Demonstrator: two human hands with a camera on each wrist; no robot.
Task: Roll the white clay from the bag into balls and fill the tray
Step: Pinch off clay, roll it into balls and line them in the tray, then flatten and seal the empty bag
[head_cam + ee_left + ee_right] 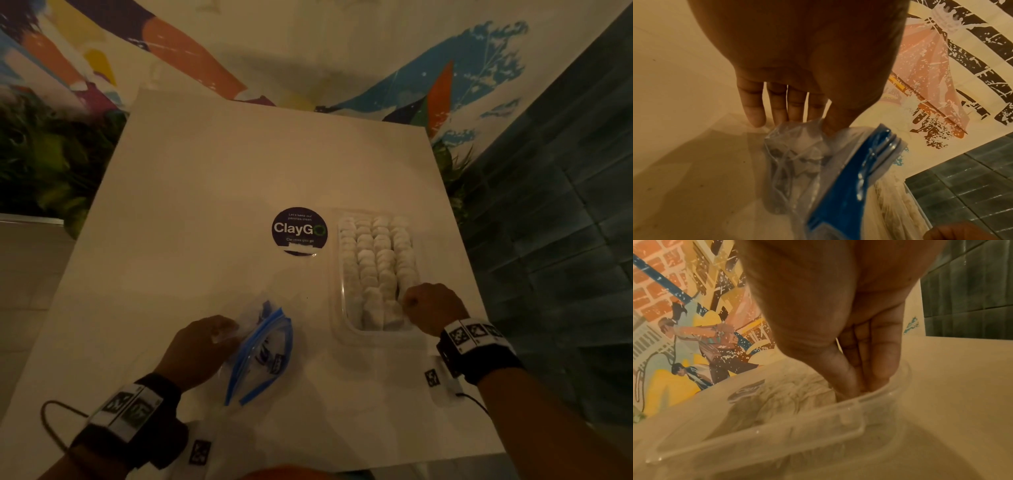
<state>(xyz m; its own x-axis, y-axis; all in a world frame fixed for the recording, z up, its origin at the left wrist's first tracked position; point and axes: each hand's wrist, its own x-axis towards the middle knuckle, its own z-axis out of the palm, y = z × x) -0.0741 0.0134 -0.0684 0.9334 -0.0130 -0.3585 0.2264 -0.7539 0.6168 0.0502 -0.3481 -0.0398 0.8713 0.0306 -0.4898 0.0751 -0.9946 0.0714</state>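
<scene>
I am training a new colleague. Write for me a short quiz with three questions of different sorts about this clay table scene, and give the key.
1. True or false: the clear plastic tray is almost full of white clay balls.
2. What does the left hand pinch? A) the round dark ClayGo sticker B) the clear zip bag with blue seal C) a spoon
3. Fill in: the right hand reaches its fingers into the tray's near ____ corner.

Key: 1 true; 2 B; 3 right.
</scene>
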